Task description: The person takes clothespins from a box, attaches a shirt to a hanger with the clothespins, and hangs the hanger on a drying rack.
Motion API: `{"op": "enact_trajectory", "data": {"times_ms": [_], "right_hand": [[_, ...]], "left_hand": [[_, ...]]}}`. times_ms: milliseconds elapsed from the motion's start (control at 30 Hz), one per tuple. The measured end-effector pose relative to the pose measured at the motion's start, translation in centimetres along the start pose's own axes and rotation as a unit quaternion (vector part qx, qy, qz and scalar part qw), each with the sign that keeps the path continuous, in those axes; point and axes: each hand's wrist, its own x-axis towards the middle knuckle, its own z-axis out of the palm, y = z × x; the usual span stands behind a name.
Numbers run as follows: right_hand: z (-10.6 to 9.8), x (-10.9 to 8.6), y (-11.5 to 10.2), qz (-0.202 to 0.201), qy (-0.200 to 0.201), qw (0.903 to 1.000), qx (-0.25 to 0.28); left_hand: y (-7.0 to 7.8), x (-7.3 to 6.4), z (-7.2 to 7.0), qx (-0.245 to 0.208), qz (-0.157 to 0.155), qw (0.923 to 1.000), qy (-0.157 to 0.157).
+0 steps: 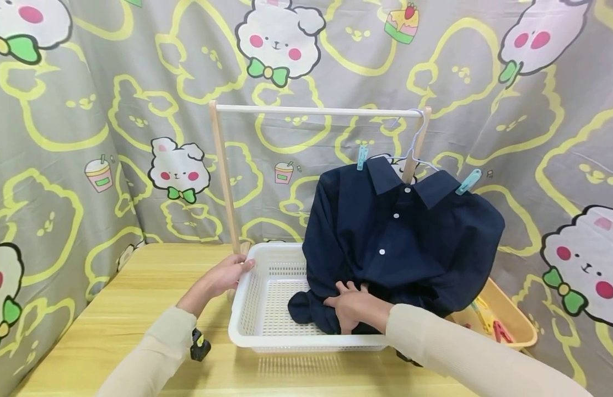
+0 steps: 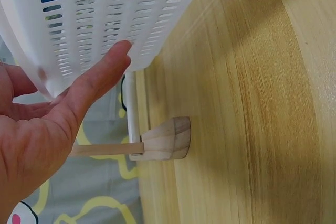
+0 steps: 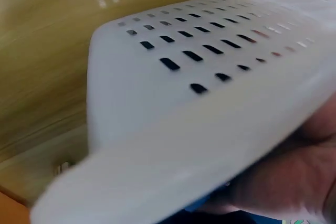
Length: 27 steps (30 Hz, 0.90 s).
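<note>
A dark navy button-up shirt (image 1: 356, 220) hangs on a light purple wire hanger (image 1: 413, 146) with two blue clothespins (image 1: 362, 157) at its shoulders. Its lower part lies bunched in a white slotted plastic basket (image 1: 247, 336). My left hand (image 1: 229, 274) grips the basket's far left corner, thumb against the outer wall in the left wrist view. Over the near part of the basket, my right hand (image 1: 356, 309) presses on the lower shirt with fingers spread. In the right wrist view, the basket's rim hides most of that hand (image 3: 294, 182).
A wooden drying rack (image 1: 222, 176) with a white rail (image 1: 306, 111) stands behind the basket, the hanger hooked at its right end. An orange tray (image 1: 527, 331) with coloured clothespins (image 1: 500, 332) sits at right, partly behind the shirt. Patterned curtain surrounds the wooden table (image 1: 152, 286).
</note>
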Motion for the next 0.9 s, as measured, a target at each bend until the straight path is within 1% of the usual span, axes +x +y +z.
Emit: {"op": "enact_trajectory", "data": {"times_ms": [100, 300, 467, 600, 800, 900], "right_hand": [[-0.2, -0.6, 0.1, 0.015, -0.008, 0.9998, 0.005], [0.8, -0.6, 0.9, 0.006, 0.001, 0.9991, 0.042], [1.7, -0.3, 1.5, -0.015, 0.030, 0.9974, 0.064], [1.6, -0.7, 1.7, -0.032, 0.056, 0.9937, 0.092], [1.5, -1.5, 2.0, -0.054, 0.091, 0.9853, 0.134], [1.9, -1.6, 2.2, -0.077, 0.122, 0.9779, 0.152]], "left_hand": [[0.0, 0.1, 0.1, 0.001, 0.000, 1.0000, 0.001], [0.0, 0.1, 0.1, -0.001, -0.001, 1.0000, 0.002], [0.0, 0.0, 0.2, -0.003, -0.005, 1.0000, 0.003], [0.0, 0.0, 0.1, -0.003, -0.006, 1.0000, 0.004], [0.1, 0.0, 0.1, -0.005, -0.006, 1.0000, 0.002], [0.1, -0.2, 0.1, -0.004, -0.006, 1.0000, 0.001]]}}
